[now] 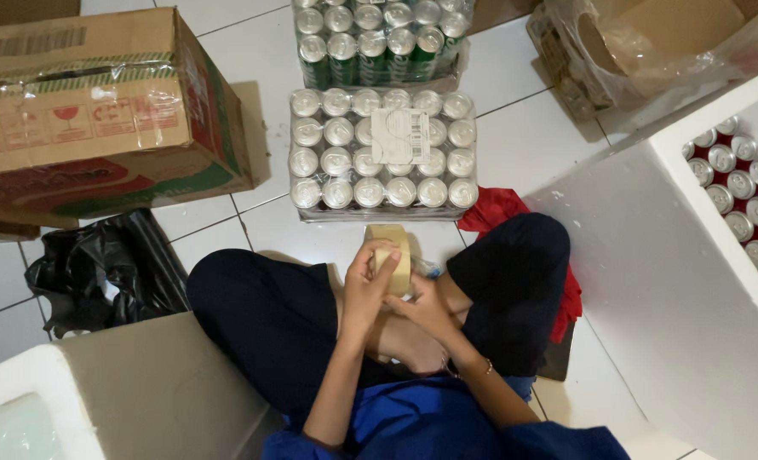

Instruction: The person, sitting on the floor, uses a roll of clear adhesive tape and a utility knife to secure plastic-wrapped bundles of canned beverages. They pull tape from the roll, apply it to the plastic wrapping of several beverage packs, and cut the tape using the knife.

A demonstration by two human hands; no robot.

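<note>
Left hand (364, 285) raised over the lap, forearm angled up from the lower edge, fingers curled round the near side of a roll of beige packing tape (393, 256), thumb laid against its face. Right hand (426, 308) just beside, lower and to the right, fingers bent and pressed against the roll's lower edge; whether pinching a loose tape end or only steadying the roll, cannot tell. Thin bracelet (487, 368) at the right wrist. Roll held on edge above crossed legs in dark trousers (268, 315), just short of a shrink-wrapped tray of silver-topped cans (382, 153) on the white tiled floor (524, 136). Second tray of green cans (379, 38) behind, cut off by the top edge. Red cloth (494, 209) partly hidden under the right knee. White foam box (651, 273) at right holding more cans, cropped by the frame. Black plastic bag (98, 268) and cardboard carton (98, 111) at left.
</note>
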